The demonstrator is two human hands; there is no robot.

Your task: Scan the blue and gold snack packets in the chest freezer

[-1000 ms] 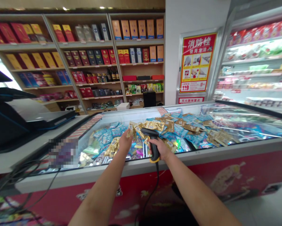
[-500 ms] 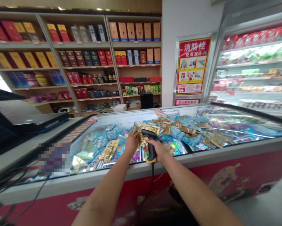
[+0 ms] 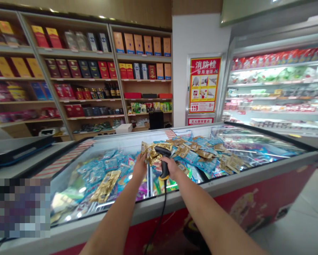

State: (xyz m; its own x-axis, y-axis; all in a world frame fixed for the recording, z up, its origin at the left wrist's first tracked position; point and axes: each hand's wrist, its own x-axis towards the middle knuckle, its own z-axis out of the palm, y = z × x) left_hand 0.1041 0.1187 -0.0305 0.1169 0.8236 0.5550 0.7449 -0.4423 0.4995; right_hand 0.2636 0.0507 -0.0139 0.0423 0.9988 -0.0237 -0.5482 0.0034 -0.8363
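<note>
Over the glass top of a chest freezer, my right hand is closed round the handle of a black and yellow barcode scanner. A cord hangs from the scanner's base. My left hand grips a shiny gold packet just left of the scanner's head, which partly covers it. Blue packets and gold-brown packets lie heaped to the right on the glass. Another gold packet and more blue packets lie on the left.
Shelves of boxes and bottles line the back wall. A red fire-hydrant notice hangs on the white pillar. At right stands a lit refrigerated display. A counter with a dark device adjoins the freezer's left end.
The view has swung to the right, so the scene sits further left. Both hands keep hold of the gold packet and the scanner, close together.
</note>
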